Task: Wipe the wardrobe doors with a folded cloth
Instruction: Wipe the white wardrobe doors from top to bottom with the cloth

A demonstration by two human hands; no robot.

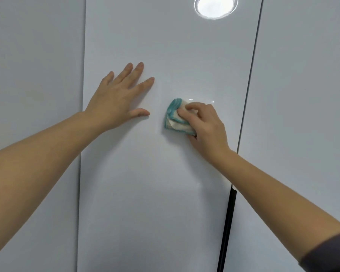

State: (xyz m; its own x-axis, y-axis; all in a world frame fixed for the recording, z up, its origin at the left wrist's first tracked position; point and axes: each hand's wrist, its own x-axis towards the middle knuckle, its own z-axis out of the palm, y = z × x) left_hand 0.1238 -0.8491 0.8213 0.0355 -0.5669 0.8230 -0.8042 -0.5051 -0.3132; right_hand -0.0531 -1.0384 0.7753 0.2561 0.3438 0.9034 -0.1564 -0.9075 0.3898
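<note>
Even bright light, round lamp glare (215, 5) on glossy door (165, 183), soft shadows, wide-angle bowing at edges

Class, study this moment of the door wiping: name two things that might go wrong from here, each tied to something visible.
1. The bare left hand lies flat on the glossy middle door, so it may leave prints.
2. The right hand grips the cloth bunched small, so its fingers might rub the door and streak it.
</note>
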